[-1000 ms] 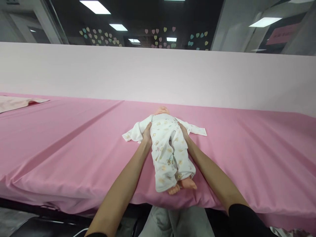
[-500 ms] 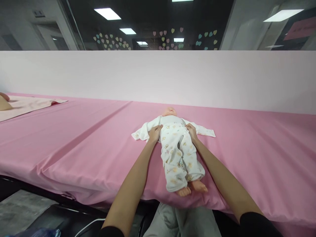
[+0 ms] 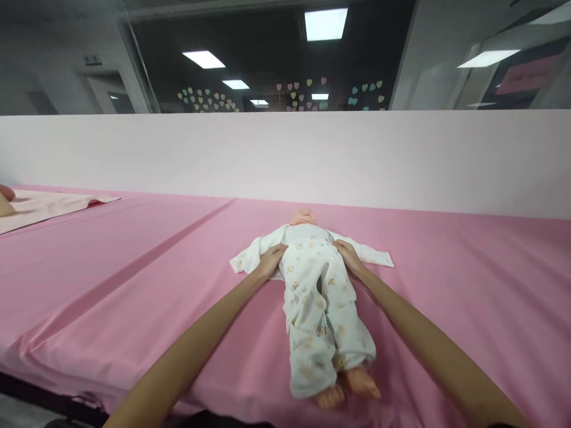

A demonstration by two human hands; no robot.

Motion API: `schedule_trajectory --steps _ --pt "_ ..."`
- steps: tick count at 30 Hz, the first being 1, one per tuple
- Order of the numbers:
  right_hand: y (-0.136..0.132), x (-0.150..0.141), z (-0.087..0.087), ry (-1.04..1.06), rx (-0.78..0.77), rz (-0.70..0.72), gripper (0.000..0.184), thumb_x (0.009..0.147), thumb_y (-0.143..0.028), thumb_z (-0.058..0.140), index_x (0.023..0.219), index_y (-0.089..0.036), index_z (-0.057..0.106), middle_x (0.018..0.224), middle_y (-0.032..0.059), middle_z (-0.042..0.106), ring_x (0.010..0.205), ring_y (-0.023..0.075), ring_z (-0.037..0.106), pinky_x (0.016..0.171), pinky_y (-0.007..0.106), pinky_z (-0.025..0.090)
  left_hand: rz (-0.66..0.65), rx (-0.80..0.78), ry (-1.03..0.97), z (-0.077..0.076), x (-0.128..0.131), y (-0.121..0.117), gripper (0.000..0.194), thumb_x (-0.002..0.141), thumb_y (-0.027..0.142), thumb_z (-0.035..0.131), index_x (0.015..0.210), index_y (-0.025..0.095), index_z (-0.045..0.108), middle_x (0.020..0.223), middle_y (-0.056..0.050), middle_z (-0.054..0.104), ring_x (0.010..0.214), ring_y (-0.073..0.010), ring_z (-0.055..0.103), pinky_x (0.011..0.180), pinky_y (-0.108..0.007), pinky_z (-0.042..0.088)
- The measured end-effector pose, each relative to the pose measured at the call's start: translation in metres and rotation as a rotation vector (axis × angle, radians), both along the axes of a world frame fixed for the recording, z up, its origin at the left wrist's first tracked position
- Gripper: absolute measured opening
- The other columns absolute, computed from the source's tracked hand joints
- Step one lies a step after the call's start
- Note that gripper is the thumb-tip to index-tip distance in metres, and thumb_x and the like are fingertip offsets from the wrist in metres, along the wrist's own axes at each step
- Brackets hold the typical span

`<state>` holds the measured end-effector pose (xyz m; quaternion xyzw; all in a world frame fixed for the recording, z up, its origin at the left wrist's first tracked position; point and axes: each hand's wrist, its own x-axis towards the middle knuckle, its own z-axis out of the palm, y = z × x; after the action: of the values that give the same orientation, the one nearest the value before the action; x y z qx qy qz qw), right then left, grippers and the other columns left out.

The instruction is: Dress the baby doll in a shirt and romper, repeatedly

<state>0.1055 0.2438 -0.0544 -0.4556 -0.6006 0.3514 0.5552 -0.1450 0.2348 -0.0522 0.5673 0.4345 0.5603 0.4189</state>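
Observation:
A baby doll [image 3: 306, 217] lies on its back on the pink padded surface, head away from me and bare feet toward me. It wears a white long-sleeved top [image 3: 304, 231] and white trousers [image 3: 307, 297] printed with small figures, pulled up to the waist. My left hand [image 3: 272, 260] grips the trousers' waistband at the doll's left-hand side in view. On the opposite side my right hand [image 3: 348, 254] grips the waistband too. The fingertips of both hands are partly hidden against the cloth. Both sleeves spread outward.
A pink cover [image 3: 147, 309] with creases stretches over the wide table. At the far left lies a pale cloth [image 3: 49, 207] with part of another doll-like shape on it. Behind stands a low white wall [image 3: 285, 157] below dark glass with heart stickers.
The view has moved closer and tilted up, so my lap is out of sight. Both hands stay at the doll's waist, with the left hand and forearm angled more outward.

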Motion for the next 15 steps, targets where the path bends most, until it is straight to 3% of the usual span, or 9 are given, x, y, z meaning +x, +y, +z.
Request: schedule_trajectory --steps 4,6,9,12,15 --pt "0.007 0.005 -0.001 -0.091 0.068 -0.009 0.036 0.071 -0.05 0.054 0.055 -0.02 0.044 0.064 -0.0011 0.048 0.063 0.0137 0.041 0.062 0.027 0.032 -0.017 0.273 0.248 0.005 -0.003 0.005 0.027 0.077 0.037 0.055 0.057 0.02 0.05 0.096 -0.006 0.059 0.097 -0.0212 0.051 0.085 -0.029 0.035" --pt "0.01 0.003 -0.001 -0.141 0.095 -0.062 0.033 0.074 -0.047 0.053 0.057 -0.02 0.043 0.063 -0.0016 0.047 0.062 0.0133 0.04 0.062 0.027 0.031 0.026 0.328 0.352 0.011 0.0 0.005 0.027 0.079 0.036 0.053 0.058 0.02 0.047 0.085 -0.005 0.059 0.087 -0.0202 0.052 0.079 -0.029 0.034" --pt "0.015 -0.004 0.001 -0.174 0.079 -0.248 0.032 0.079 -0.037 0.049 0.056 -0.021 0.034 0.055 -0.0044 0.035 0.056 0.012 0.033 0.057 0.027 0.027 0.176 0.289 0.46 0.02 0.011 0.008 0.031 0.083 0.037 0.049 0.058 0.022 0.04 0.054 0.002 0.042 0.057 -0.0163 0.041 0.062 -0.029 0.028" --pt "0.019 -0.012 0.002 -0.116 -0.017 -0.447 0.034 0.08 -0.027 0.046 0.054 -0.022 0.026 0.054 -0.005 0.028 0.053 0.0118 0.029 0.055 0.027 0.024 0.327 0.181 0.439 0.022 0.022 0.014 0.033 0.087 0.037 0.042 0.058 0.022 0.034 0.053 0.003 0.037 0.054 -0.0155 0.034 0.058 -0.029 0.023" --pt "0.018 -0.016 0.002 -0.113 -0.052 -0.505 0.035 0.081 -0.025 0.047 0.053 -0.022 0.025 0.053 -0.0051 0.028 0.054 0.0119 0.029 0.055 0.027 0.024 0.374 0.077 0.358 0.015 0.023 0.016 0.034 0.087 0.038 0.04 0.059 0.022 0.031 0.057 0.002 0.038 0.058 -0.0157 0.036 0.058 -0.028 0.023"
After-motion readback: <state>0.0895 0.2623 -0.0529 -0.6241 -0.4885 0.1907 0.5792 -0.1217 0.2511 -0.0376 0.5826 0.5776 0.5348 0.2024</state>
